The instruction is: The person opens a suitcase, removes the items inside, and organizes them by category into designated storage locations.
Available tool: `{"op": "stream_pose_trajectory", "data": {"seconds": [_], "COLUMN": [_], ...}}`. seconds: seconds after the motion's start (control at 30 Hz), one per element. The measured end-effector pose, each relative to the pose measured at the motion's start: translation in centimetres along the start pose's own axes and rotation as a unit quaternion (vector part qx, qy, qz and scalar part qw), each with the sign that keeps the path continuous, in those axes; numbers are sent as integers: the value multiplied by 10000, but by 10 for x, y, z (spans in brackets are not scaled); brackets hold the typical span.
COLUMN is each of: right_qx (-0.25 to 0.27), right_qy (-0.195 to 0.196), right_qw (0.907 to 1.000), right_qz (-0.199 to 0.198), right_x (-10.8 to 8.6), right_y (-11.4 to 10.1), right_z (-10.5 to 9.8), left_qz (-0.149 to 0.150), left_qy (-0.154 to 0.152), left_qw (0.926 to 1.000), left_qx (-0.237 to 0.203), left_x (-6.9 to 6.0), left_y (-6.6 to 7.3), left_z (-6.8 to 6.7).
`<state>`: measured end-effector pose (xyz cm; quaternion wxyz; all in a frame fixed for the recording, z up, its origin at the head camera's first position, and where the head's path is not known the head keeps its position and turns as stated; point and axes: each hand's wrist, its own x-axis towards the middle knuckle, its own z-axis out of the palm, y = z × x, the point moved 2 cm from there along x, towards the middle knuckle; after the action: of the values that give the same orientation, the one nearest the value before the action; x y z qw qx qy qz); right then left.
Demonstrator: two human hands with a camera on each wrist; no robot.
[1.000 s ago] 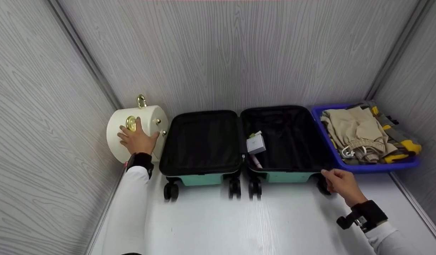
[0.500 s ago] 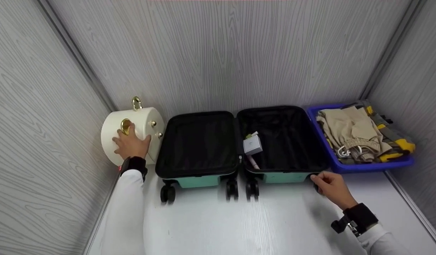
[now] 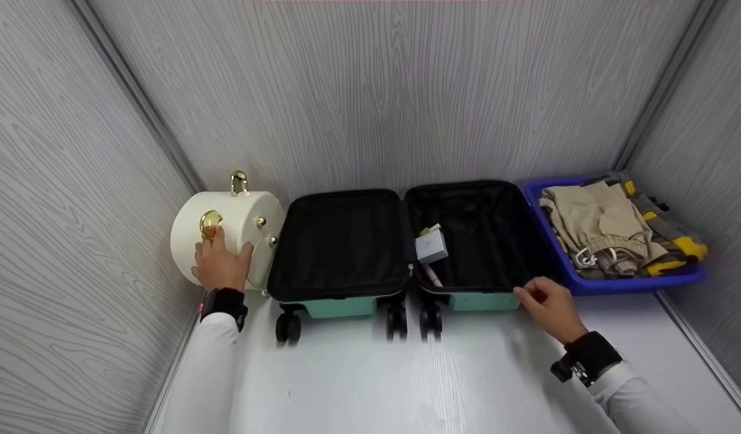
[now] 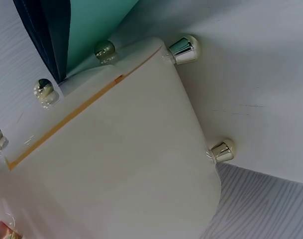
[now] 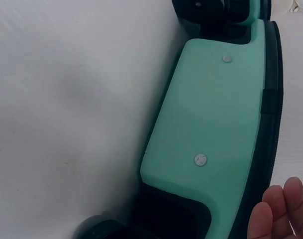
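My left hand [image 3: 221,265] rests on the front of a cream, barrel-shaped box [image 3: 187,226]. Its fingers are spread, and one fingertip touches the round gold knob [image 3: 211,218]. Small gold feet [image 4: 223,150] show under the box in the left wrist view. An open mint-green suitcase [image 3: 340,306] with a black lining lies to the right of the box. Its right half holds a small white box [image 3: 431,246] and a pink tube [image 3: 432,275]. My right hand [image 3: 550,308] hovers by that half's front edge, fingers loosely bent with nothing between them.
Right of the suitcase stands a blue basket [image 3: 641,283] with beige trousers [image 3: 605,217] and grey-and-yellow clothing [image 3: 684,244]. Black suitcase wheels [image 3: 288,327] stick out at the front. Grey wood-grain walls [image 3: 370,90] close off the back and sides.
The cream box has shifted slightly toward me with my left hand on it. My right hand has drifted left along the suitcase's front edge. The suitcase and basket stay put.
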<state>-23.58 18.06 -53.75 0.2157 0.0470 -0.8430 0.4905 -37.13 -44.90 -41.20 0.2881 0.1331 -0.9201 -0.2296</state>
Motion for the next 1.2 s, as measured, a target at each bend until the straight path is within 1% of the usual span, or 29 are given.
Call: {"op": "stream_pose_trajectory", "data": {"seconds": [0.2, 0.27, 0.33, 0.43, 0.5, 0.53, 0.6, 0.67, 0.73, 0.8, 0.83, 0.9, 1.0, 1.03, 1.1, 1.2], "right_qx": [-58, -53, -49, -68, -87, -97, -81, -40, 16, 52, 73, 93, 104, 113, 115, 106], "right_qy": [-53, -65, -55, -13, -8, -26, -57, -121, -161, -163, -159, -136, -114, -116, -105, -109], "right_qw": [10000, 10000, 9999, 9999, 9999, 9999, 9999, 9998, 9998, 9997, 9997, 9996, 9996, 9996, 9996, 9997], "right_qz": [-17, -27, -81, -126, -140, -123, -126, -135, -154, -181, -190, -218, -241, -238, -218, -167], "right_x": [-2, -3, -3, -4, -4, -4, -4, -5, -5, -6, -6, -6, -5, -5, -5, -4], "right_y": [5, 6, 6, 8, 9, 10, 11, 11, 11, 10, 10, 9, 9, 9, 9, 9], "right_z": [0, -1, -3, -3, -3, -2, 0, 2, 4, 5, 6, 7, 9, 9, 10, 12], "left_qz": [283, 419, 561, 750, 721, 634, 352, -14, -272, -351, -334, -198, 19, 100, 187, 237], "left_qy": [180, 325, 541, 855, 885, 845, 584, 181, -311, -760, -937, -1233, -1510, -1579, -1638, -1622], "left_qw": [9994, 9986, 9970, 9930, 9912, 9907, 9908, 9914, 9923, 9925, 9925, 9916, 9884, 9869, 9852, 9848], "left_qx": [44, 59, -5, -334, -667, -861, -1171, -1298, -1164, -888, -713, -331, 168, 318, 462, 569], "left_x": [-17, -22, -23, -20, -13, -8, 1, 10, 17, 21, 23, 25, 28, 29, 29, 29], "left_y": [-6, -7, -8, -7, -8, -9, -13, -21, -31, -41, -46, -52, -57, -57, -57, -55], "left_z": [-6, -8, -8, -10, -12, -13, -16, -17, -18, -20, -21, -22, -22, -22, -21, -21]}}
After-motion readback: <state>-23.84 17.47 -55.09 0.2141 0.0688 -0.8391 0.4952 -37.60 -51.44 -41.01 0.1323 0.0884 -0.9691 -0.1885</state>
